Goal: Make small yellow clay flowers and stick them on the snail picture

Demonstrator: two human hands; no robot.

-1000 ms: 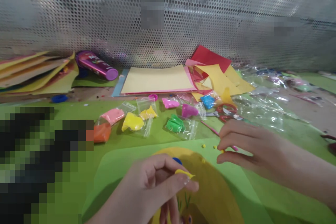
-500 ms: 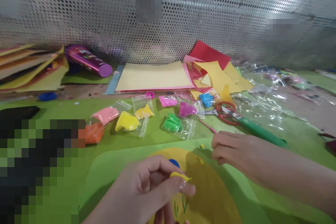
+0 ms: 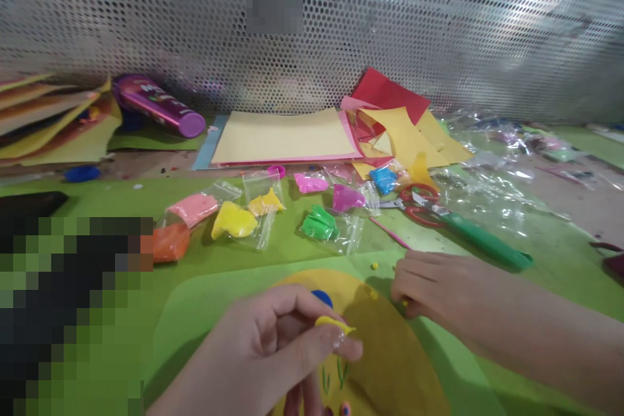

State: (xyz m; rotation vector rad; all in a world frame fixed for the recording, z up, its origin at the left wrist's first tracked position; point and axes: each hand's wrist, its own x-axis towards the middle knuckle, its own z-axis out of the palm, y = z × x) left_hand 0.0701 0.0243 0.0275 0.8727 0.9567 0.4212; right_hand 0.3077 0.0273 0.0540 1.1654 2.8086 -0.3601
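My left hand (image 3: 287, 338) pinches a thin curled strip of yellow clay (image 3: 334, 324) between thumb and forefinger. Under it lies an orange-yellow rounded sheet (image 3: 404, 364), with a blue clay disc (image 3: 323, 299) and thin green strands (image 3: 340, 374) on it, partly hidden by my hand. At the sheet's right edge, my right hand (image 3: 429, 286) is closed with fingertips low, and a tiny yellow speck shows at them. Another small yellow clay bit (image 3: 374, 266) rests on the pale green mat (image 3: 209, 299) beside the sheet.
Bagged clay lies behind my hands, including green (image 3: 319, 223) and yellow (image 3: 234, 221). Red-handled scissors (image 3: 422, 201), a green tube-like object (image 3: 487, 244) and a thin pink stick (image 3: 390, 233) lie near my right hand. Farther back are paper sheets (image 3: 287, 136) and a purple canister (image 3: 160, 107).
My right hand has moved slightly down, and a yellow speck now shows at its fingertips. My left hand keeps its pinch on the yellow strip. The view has shifted a little.
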